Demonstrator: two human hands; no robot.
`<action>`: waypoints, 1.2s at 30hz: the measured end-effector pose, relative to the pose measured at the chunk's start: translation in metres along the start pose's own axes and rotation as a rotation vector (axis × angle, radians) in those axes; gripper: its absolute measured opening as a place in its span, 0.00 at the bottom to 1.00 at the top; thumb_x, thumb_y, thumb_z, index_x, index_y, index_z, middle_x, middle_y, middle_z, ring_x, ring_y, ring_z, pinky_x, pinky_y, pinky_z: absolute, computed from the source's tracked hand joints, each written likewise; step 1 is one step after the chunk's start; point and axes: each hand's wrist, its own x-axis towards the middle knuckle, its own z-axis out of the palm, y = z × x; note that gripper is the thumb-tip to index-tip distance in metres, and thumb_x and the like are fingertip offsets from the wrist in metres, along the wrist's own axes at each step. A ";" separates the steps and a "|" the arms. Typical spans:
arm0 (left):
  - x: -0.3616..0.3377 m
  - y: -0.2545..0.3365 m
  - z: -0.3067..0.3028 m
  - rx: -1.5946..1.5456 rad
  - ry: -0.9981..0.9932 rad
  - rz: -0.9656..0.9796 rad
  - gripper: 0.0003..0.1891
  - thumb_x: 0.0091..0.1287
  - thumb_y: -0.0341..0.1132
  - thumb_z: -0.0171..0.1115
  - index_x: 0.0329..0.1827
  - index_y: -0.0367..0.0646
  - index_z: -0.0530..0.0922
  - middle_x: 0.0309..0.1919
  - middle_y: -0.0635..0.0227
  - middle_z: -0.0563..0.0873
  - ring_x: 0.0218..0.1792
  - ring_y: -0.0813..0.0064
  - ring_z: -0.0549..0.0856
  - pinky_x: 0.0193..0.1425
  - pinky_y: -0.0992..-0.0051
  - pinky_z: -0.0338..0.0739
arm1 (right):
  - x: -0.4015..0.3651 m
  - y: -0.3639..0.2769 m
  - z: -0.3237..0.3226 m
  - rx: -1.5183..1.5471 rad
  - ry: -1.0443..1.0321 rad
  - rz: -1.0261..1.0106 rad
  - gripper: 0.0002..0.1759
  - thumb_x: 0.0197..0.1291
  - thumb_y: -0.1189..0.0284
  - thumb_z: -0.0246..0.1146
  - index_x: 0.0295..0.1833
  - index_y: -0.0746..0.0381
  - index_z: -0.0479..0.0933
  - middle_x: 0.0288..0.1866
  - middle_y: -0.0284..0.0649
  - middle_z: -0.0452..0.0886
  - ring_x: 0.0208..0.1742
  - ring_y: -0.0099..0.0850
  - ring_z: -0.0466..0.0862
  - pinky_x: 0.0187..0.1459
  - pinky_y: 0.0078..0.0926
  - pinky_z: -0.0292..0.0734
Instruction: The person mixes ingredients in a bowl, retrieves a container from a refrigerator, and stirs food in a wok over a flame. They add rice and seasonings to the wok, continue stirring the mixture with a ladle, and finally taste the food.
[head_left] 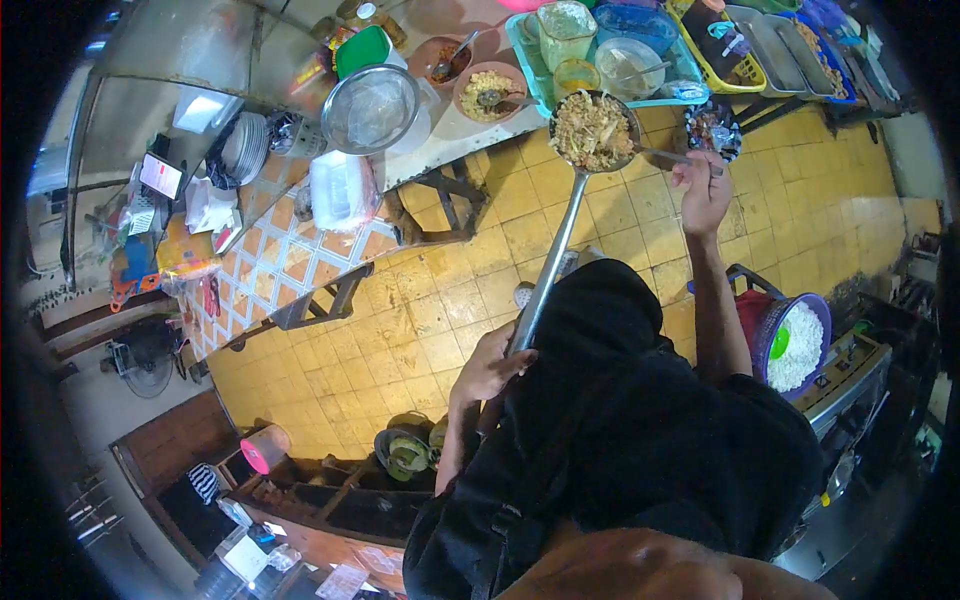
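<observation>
My left hand [490, 366] is wrapped round the lower end of the long metal handle of a large ladle [562, 232]. The ladle's round bowl is heaped with a browned, shredded-looking mix of food [594, 132], held out near the edge of the table. My right hand [704, 190] grips a thin metal utensil [668, 155] whose far end reaches the right rim of the bowl; its tip is hidden by the food. Just beyond the ladle is a turquoise tray [541, 92] with plastic containers in it.
Two bowls, one with yellowish bits [488, 96], and a metal basin [371, 108] stand on the left table. A purple basket of white rice [800, 345] is at my right, beside a stove [850, 375]. Yellow floor tiles [420, 320] lie below.
</observation>
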 end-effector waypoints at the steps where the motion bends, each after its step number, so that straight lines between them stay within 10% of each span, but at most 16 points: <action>1: 0.000 0.000 0.001 -0.017 0.004 0.004 0.14 0.63 0.31 0.60 0.51 0.40 0.74 0.25 0.72 0.75 0.25 0.80 0.74 0.32 0.77 0.69 | 0.001 -0.002 0.000 -0.072 0.006 -0.055 0.09 0.70 0.71 0.51 0.42 0.65 0.72 0.26 0.37 0.77 0.25 0.22 0.75 0.28 0.20 0.70; 14: 0.000 0.013 0.004 0.066 0.001 -0.006 0.21 0.63 0.30 0.58 0.60 0.41 0.71 0.25 0.71 0.74 0.27 0.78 0.74 0.34 0.76 0.69 | -0.018 0.006 0.011 -0.493 -0.317 -0.303 0.08 0.66 0.74 0.53 0.41 0.68 0.74 0.30 0.42 0.81 0.29 0.22 0.80 0.32 0.21 0.75; 23: 0.003 0.016 0.004 0.030 -0.032 -0.020 0.20 0.64 0.30 0.58 0.60 0.41 0.71 0.27 0.70 0.76 0.27 0.79 0.76 0.34 0.76 0.71 | -0.006 0.026 0.005 0.142 0.041 0.192 0.08 0.68 0.70 0.51 0.42 0.65 0.72 0.26 0.40 0.76 0.26 0.26 0.77 0.29 0.23 0.73; 36: 0.006 0.012 0.001 -0.004 -0.014 -0.069 0.10 0.62 0.33 0.60 0.43 0.40 0.73 0.24 0.72 0.74 0.26 0.80 0.74 0.32 0.77 0.68 | 0.017 -0.026 0.003 0.301 0.029 0.102 0.08 0.67 0.71 0.52 0.40 0.64 0.72 0.26 0.37 0.74 0.25 0.26 0.76 0.26 0.25 0.69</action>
